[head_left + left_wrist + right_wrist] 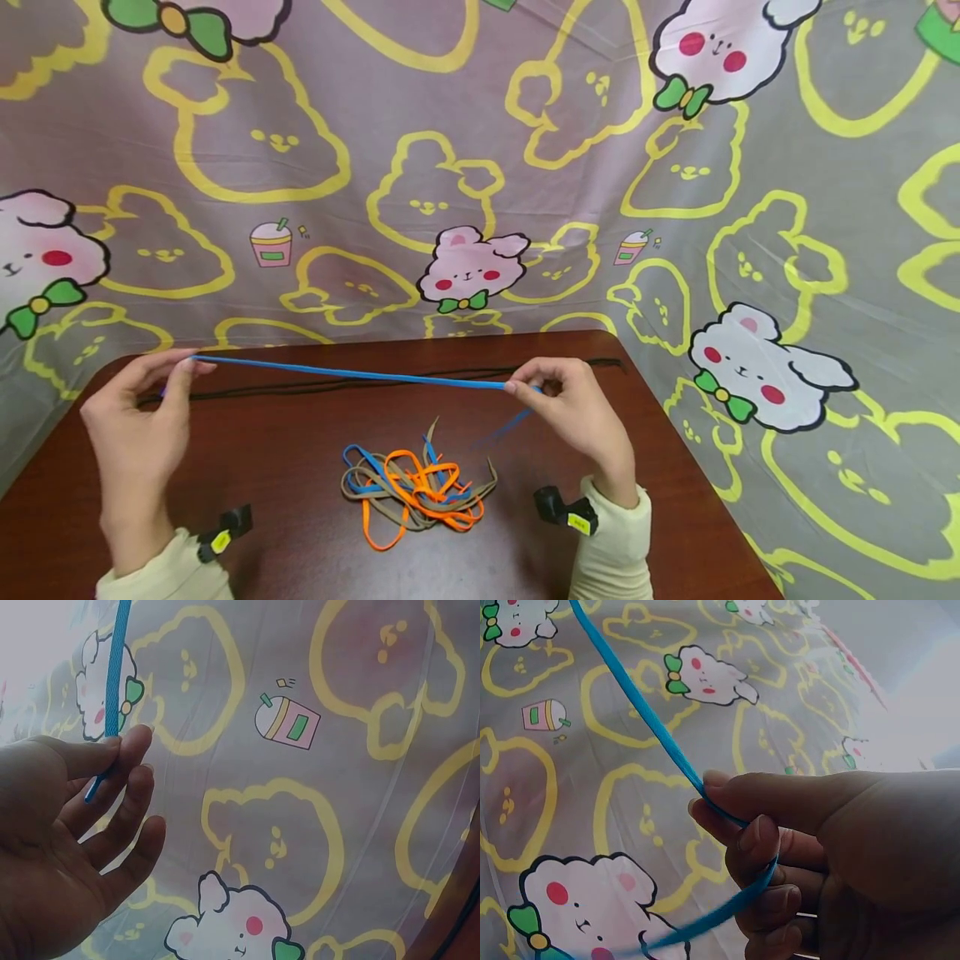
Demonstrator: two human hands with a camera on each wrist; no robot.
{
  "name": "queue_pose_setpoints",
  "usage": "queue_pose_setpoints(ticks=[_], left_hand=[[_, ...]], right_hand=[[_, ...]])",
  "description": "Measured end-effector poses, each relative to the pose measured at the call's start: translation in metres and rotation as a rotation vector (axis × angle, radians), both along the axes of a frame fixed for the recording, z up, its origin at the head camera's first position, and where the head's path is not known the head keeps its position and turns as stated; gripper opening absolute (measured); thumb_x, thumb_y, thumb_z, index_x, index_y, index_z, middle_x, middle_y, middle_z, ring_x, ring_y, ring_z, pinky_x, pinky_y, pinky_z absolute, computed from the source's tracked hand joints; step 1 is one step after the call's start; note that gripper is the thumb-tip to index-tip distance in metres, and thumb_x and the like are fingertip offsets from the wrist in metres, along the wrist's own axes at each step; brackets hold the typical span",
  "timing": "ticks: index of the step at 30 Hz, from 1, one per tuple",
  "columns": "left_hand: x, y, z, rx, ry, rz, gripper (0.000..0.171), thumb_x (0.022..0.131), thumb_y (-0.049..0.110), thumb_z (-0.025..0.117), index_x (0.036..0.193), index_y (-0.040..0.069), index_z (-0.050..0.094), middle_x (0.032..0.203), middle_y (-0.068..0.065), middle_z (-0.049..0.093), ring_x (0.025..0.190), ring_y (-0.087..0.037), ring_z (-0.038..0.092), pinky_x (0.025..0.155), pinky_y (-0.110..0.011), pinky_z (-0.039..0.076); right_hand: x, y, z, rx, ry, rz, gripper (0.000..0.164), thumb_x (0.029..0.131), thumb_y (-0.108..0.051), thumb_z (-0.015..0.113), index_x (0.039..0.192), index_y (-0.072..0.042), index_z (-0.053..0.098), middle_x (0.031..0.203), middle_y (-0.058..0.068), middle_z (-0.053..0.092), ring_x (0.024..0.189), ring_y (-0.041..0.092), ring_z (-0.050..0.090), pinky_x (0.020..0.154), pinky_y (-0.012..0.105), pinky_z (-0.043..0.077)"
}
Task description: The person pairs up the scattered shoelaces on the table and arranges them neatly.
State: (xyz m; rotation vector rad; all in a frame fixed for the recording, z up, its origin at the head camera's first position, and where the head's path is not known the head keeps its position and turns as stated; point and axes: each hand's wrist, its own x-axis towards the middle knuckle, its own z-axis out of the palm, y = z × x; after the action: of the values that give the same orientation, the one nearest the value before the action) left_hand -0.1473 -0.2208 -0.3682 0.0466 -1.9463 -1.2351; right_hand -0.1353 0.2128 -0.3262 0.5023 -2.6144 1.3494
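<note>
A flat blue shoelace (352, 374) is stretched between both hands above the table. My left hand (142, 417) pinches it close to one end between thumb and forefinger; in the left wrist view the lace's tip (93, 789) pokes out below the thumb. My right hand (573, 408) pinches the lace farther along. In the right wrist view a loose length of the shoelace (712, 919) runs from the curled fingers down to the left, blurred. Below, a tangled heap of orange (381, 545), brown (352, 492) and blue laces lies on the table.
A dark lace (285, 388) lies lengthwise across the back of the dark brown table (285, 517). Cartoon-printed cloth (360, 167) hangs behind the table and along its right side. Each wrist wears a small black camera, such as the right wrist's camera (551, 505).
</note>
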Motion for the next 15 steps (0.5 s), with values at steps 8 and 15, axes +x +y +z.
queue_pose_setpoints(ticks=[8,15], left_hand=[[0.001,-0.005,-0.001,0.020,0.000,0.031,0.020,0.098,0.006,0.066,0.113,-0.005,0.073,0.087,0.037,0.064,0.082,0.011,0.064,0.071,-0.011,0.041],[0.003,-0.004,0.000,0.021,0.023,0.019,0.019,0.098,0.006,0.066,0.112,-0.005,0.074,0.086,0.038,0.064,0.080,0.010,0.064,0.069,-0.011,0.042]], right_hand=[[-0.001,0.009,-0.002,0.002,-0.040,-0.007,0.006,0.091,-0.019,0.079,0.086,-0.017,0.076,0.063,-0.001,0.049,0.054,0.009,0.040,0.054,0.023,0.037],[0.000,0.020,0.001,0.033,-0.016,-0.042,0.005,0.091,-0.017,0.079,0.087,-0.014,0.076,0.065,-0.001,0.057,0.054,0.010,0.043,0.053,0.024,0.038]])
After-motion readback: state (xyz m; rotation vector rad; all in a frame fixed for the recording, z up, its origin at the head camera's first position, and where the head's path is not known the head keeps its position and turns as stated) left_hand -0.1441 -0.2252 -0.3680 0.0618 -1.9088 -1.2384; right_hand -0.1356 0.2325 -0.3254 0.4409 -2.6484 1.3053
